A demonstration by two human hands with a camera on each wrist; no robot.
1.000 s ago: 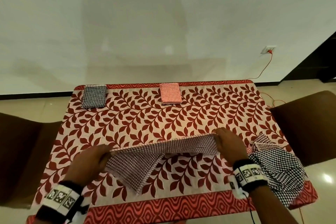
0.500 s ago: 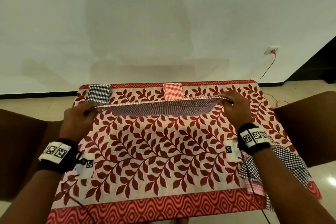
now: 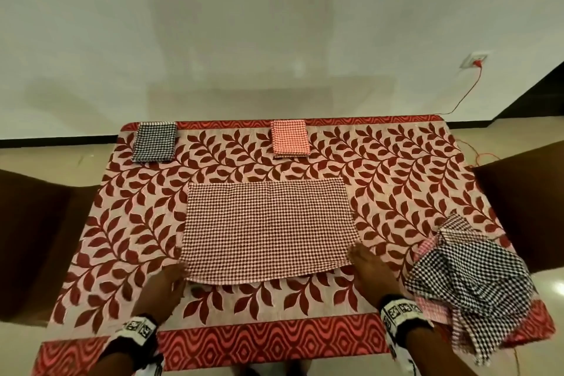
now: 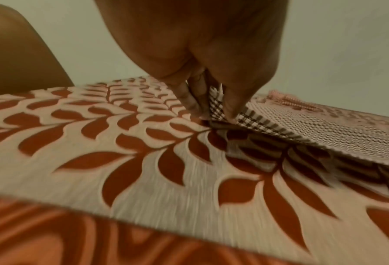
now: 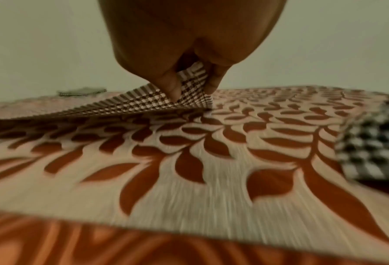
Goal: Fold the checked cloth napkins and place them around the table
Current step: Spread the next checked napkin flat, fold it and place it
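A dark red checked napkin (image 3: 268,229) lies spread nearly flat in the middle of the table (image 3: 100,253). My left hand (image 3: 166,284) pinches its near left corner (image 4: 218,111), and my right hand (image 3: 370,272) pinches its near right corner (image 5: 191,89). Both corners are raised slightly off the cloth. Two folded napkins rest along the far edge: a black checked one (image 3: 155,141) at the left and a light red checked one (image 3: 290,138) near the middle.
A loose heap of black and red checked napkins (image 3: 467,278) sits at the near right corner, hanging over the edge. Brown chairs stand on the left (image 3: 33,235) and on the right (image 3: 518,210). A red cable (image 3: 467,94) runs to a wall socket.
The napkin was held up stretched over the far half of the table; now it lies spread flat, and both hands have drawn back toward me with its near corners.
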